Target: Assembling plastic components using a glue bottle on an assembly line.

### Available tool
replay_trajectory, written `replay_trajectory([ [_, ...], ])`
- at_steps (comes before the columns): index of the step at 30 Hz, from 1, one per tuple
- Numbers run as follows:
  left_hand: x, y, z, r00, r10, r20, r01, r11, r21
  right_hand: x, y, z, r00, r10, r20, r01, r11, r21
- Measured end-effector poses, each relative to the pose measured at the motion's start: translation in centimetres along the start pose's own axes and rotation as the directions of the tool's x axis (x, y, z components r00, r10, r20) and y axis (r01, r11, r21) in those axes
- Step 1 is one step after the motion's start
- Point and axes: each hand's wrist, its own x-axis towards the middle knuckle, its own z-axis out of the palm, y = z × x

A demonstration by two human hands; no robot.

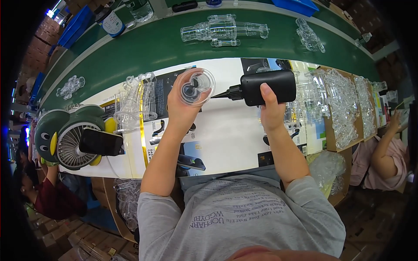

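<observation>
Two hands raised over the tabletop (226, 130): left hand (180, 106) clamped on clear round cup (197, 86), mouth tilted up for access; right hand (272, 111) gripping black nozzle tool (265, 87), tip aimed at it

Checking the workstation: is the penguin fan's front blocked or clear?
Blocked: a dark phone lies across the penguin fan grille.
</observation>
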Motion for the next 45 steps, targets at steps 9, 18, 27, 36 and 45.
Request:
replay_trajectory([
  [9,-0.01,0.17,0.02,1.000,0.008,-0.014,-0.008,0.999,0.041,0.11,-0.02,0.12,0.999,0.019,-0.039,-0.018,0.999,0.029],
  [18,0.00,0.18,0.15,1.000,0.017,-0.015,-0.017,1.000,0.022,0.25,0.05,-0.09,0.999,-0.017,-0.038,0.019,0.999,0.046],
  [27,-0.04,0.26,0.05,0.999,0.031,-0.023,-0.030,0.998,0.054,0.46,0.04,-0.30,0.998,-0.023,-0.055,0.025,0.999,0.024],
  [36,-0.04,0.02,0.11,0.999,0.048,-0.017,-0.047,0.998,0.051,0.48,0.19,-0.49,0.994,0.036,-0.103,-0.031,0.998,0.052],
  [45,-0.12,-0.14,0.13,0.998,0.068,-0.013,-0.067,0.995,0.075,0.57,0.08,-0.51,0.991,0.035,-0.131,-0.028,0.998,0.060],
])
